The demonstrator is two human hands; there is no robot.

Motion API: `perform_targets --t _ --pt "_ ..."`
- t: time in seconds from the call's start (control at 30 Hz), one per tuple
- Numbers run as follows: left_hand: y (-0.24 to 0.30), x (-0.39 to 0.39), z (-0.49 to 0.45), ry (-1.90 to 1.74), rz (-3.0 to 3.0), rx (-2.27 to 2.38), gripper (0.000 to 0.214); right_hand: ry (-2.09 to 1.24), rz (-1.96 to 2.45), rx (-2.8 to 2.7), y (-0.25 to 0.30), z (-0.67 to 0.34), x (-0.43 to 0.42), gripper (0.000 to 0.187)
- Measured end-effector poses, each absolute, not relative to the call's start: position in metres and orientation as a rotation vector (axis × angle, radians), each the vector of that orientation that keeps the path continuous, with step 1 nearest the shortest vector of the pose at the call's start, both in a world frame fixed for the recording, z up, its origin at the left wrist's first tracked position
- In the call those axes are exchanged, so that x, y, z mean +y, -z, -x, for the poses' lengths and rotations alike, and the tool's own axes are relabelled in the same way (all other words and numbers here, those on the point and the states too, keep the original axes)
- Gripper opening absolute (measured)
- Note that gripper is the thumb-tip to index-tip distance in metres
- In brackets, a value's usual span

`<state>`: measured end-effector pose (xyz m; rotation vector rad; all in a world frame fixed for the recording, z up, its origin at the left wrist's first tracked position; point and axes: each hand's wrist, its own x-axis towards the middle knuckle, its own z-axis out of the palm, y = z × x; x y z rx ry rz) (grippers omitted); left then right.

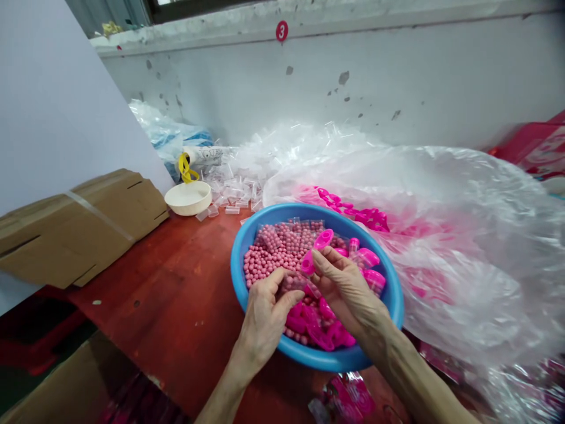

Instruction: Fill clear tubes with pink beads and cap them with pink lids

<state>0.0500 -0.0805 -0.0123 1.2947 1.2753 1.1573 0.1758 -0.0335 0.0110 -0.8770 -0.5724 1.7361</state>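
Observation:
A blue plastic basin sits on a red table and holds many small pink beads plus several bright pink plastic caps. My right hand is over the basin, its fingers pinched on a pink flip-top cap with the lid hanging open. My left hand is beside it, fingers curled around a clear little tube that has pink beads inside. The two hands nearly touch above the beads.
A big clear plastic bag with more pink caps lies to the right. A white bowl, loose clear tubes and a taped cardboard box stand at the back left. A grey wall runs behind.

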Motion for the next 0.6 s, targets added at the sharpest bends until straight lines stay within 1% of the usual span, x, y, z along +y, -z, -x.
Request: perform_targets --t 0.13,0.3,0.43,0.53,0.6 --pt "0.016 -0.080 -0.050 -1.219 -1.247 1.187 0.011 -1.618 0.841 -0.568 -0.008 -0.165 -0.045 0.030" --pt "0.016 -0.080 -0.047 -1.266 -1.179 1.117 0.014 -1.672 0.783 -0.556 -0.005 -0.166 -0.051 0.026" --pt "0.014 -0.080 -0.047 -1.306 -1.162 1.080 0.014 -1.668 0.822 -0.585 -0.005 -0.169 -0.052 0.028" --pt "0.014 -0.081 -0.047 -1.309 -1.191 1.071 0.014 -1.632 0.869 -0.694 -0.005 -0.167 -0.052 0.025" --pt "0.014 -0.082 -0.047 -1.312 -1.189 1.065 0.014 -1.547 0.921 -0.842 -0.004 -0.168 -0.050 0.021"
